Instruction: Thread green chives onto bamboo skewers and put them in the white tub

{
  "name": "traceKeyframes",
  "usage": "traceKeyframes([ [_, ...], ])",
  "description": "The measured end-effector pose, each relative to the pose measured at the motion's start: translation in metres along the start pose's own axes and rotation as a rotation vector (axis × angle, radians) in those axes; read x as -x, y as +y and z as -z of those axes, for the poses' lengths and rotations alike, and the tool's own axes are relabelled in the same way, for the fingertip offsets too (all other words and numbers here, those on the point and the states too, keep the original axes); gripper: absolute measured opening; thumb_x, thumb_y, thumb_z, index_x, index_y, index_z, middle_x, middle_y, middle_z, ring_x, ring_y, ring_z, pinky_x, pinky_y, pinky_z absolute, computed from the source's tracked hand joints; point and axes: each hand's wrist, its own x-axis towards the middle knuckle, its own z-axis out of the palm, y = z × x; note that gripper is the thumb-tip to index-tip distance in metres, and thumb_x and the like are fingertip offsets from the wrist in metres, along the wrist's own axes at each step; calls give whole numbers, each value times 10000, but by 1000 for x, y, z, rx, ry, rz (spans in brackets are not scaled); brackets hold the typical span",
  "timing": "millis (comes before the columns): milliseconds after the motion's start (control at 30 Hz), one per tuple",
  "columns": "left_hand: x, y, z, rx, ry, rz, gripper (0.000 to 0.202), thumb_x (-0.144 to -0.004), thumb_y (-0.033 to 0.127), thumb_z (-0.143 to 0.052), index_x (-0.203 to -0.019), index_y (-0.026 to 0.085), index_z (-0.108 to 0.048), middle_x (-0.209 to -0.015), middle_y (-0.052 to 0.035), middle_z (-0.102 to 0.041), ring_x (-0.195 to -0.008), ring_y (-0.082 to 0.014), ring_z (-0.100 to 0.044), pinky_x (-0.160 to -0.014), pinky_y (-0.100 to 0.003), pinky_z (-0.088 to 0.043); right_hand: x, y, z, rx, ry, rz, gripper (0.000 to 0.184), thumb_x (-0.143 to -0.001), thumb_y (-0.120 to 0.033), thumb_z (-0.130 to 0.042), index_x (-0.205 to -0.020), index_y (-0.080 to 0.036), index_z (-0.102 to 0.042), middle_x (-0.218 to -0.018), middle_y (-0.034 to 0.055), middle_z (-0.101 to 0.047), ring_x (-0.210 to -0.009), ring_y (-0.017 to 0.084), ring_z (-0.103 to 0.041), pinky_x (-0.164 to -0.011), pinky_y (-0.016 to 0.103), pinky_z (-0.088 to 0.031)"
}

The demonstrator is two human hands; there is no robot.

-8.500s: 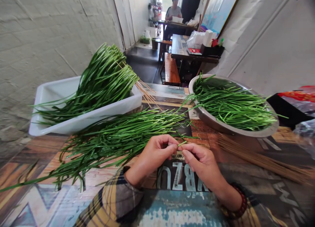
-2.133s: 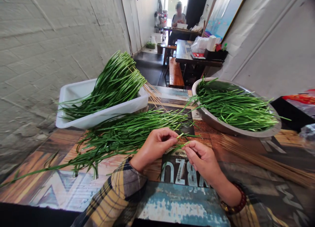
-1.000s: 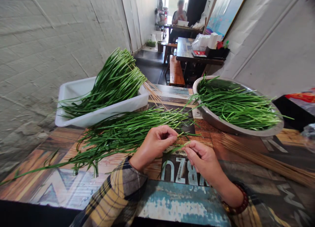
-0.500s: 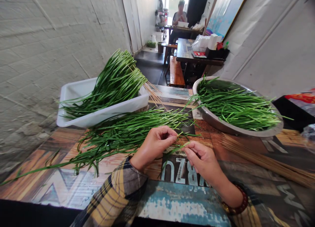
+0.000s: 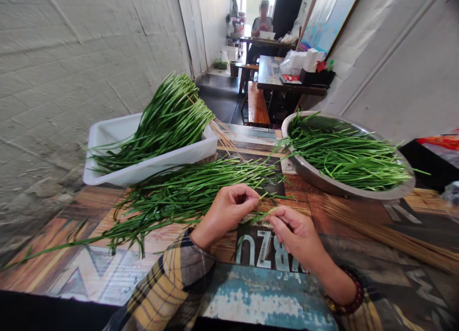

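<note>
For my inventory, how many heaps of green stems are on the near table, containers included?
3: a heap in the white tray at left, a loose heap on the tabletop, another heap in the metal bowl at right.

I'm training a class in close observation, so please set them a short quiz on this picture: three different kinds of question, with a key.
1. Multiple choice: on which of the person's wrists does a beaded bracelet show? A) left B) right C) both

2. True or false: in the picture, the metal bowl stands to the right of the white tray.

3. Fill the gap: the left hand and the right hand each pinch a thin ____ between thumb and fingers.

Key: 1. B. 2. True. 3. Green strand.
</note>
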Motion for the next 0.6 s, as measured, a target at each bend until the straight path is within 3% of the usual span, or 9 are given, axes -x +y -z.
traceKeyframes([
  [600,-1,-2,0,-10,29,-7,92,-723,203,-662,-683,123,-680,-683,-27,-633,-664,-126,-546,-616,-223,-419,0,1,0,-8,-4,-1,266,-891,-399,-517,-800,-167,-611,-526,-62,-422,-397,65,-340,-367,192,-255],
])
